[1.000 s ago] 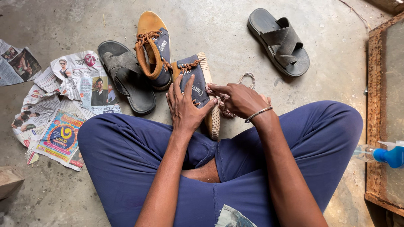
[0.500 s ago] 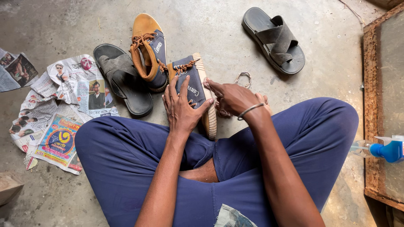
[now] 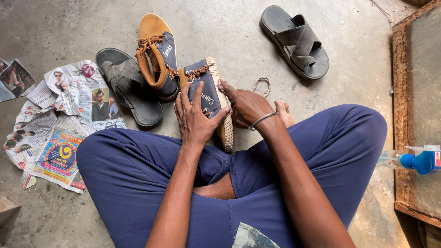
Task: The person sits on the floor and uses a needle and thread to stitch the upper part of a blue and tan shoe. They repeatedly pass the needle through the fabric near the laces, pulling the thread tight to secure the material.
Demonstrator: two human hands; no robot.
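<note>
I'm sitting cross-legged on the concrete floor point(image 3: 229, 27), gripping the navy canvas sneaker point(image 3: 209, 94) on its side. Left hand point(image 3: 195, 117) is pressing its upper, fingers closed on it; right hand point(image 3: 245, 105) is pinching the ribbed rubber sole edge. Tan laces are looking loose, so threading needs fine fingertip work. Its mate point(image 3: 158, 57) is lying beside a grey sandal point(image 3: 131, 92).

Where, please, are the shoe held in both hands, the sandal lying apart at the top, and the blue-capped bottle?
navy and tan shoe point(image 3: 207, 89), head view, navy side panel.
grey sandal point(image 3: 298, 39), head view, crossed straps.
blue-capped bottle point(image 3: 420, 160), head view, blue cap.
</note>
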